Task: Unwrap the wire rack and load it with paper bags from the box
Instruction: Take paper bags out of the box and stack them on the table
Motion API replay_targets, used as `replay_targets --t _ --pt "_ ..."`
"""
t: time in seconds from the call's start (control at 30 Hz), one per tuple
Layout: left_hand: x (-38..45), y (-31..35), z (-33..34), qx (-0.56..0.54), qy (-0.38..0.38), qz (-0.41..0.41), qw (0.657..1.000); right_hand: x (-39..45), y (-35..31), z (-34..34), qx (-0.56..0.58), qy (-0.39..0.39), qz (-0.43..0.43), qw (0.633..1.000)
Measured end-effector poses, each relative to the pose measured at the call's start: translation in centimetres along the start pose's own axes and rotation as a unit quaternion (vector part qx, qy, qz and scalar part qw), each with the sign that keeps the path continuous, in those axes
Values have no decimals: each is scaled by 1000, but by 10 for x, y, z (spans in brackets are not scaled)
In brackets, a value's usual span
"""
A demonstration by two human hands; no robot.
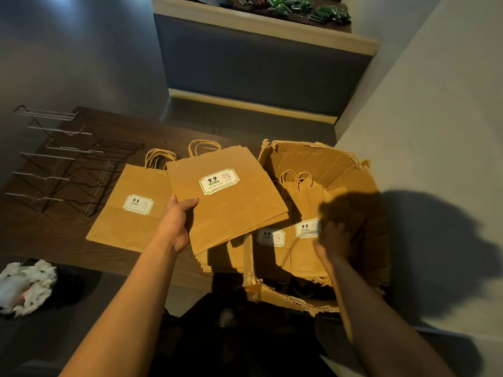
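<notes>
My left hand (pixel 178 216) grips the left edge of a stack of flat brown paper bags (pixel 231 213) with a white 9.9 label, held above the table beside the box. Inside the torn cardboard box (pixel 326 164), my right hand (pixel 332 240) reaches down among more labelled bags (pixel 307 208); its fingers are in shadow and blurred. Another pile of bags (pixel 128 210) lies flat on the dark wooden table (pixel 54 235). The bare wire rack (pixel 70 164) lies on the table's far left, with nothing on its prongs.
A dark bin with crumpled white wrapping (pixel 27 284) stands on the floor at the lower left. A bench with a grey back (pixel 258 66) runs behind the table. Green packets (pixel 299 6) lie on a surface beyond it. A pale wall (pixel 435 131) bounds the right.
</notes>
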State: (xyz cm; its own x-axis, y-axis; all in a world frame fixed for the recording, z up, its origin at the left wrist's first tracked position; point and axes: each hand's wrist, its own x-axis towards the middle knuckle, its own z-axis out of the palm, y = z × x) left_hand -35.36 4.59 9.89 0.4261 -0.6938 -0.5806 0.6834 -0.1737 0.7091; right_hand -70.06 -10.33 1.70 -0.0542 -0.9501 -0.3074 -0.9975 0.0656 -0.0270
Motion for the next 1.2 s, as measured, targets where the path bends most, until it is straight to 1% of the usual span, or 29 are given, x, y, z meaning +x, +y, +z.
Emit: replay_targets --t 0.1,0.27,0.3,0.37,0.5,0.57,0.63,0.73,0.8,0.87,0.93,1.0,1.07,1.1,1.2 --pt "1 -3 1 1 3 -6 1000 -3 -7 -2 -41 34 -31 998" --pt "1 -3 4 -1 -3 -7 1000 -8 -8 -1 -59 49 -58 995" --pt "1 -2 4 -3 -3 -8 1000 -6 -7 0 -48 48 -69 995" --pt "2 -1 3 -7 -4 -10 1000 -5 -7 1 20 40 -60 997" --pt "3 1 1 -11 -6 -9 1000 -5 -5 -6 179 22 24 983" --pt "3 1 0 -10 -6 -8 1000 -3 -2 -13 208 6 34 978" --pt "4 1 -1 -9 -8 -6 1000 -2 0 -15 213 1 34 976" --pt "5 2 -1 -15 -3 -6 1000 -8 -6 -11 235 -46 3 971" --pt "6 3 -2 -17 -4 -5 1000 -13 -14 -6 279 -93 -15 956" --pt "6 4 -2 -15 -7 -4 1000 -21 -18 -8 359 -124 -1 925" --pt "7 6 -2 -14 -9 -2 1000 -30 -18 -23 416 -116 21 902" --pt "7 10 -3 -16 -3 -1 1000 -38 -16 -48 456 -110 21 883" --pt "8 13 -7 -22 5 4 1000 -47 -18 -82 526 -134 24 840" --pt "9 14 -8 -26 6 6 1000 -51 -18 -98 551 -139 21 822" --pt "11 18 -10 -40 9 8 999 -64 -27 -139 588 -138 -14 797"
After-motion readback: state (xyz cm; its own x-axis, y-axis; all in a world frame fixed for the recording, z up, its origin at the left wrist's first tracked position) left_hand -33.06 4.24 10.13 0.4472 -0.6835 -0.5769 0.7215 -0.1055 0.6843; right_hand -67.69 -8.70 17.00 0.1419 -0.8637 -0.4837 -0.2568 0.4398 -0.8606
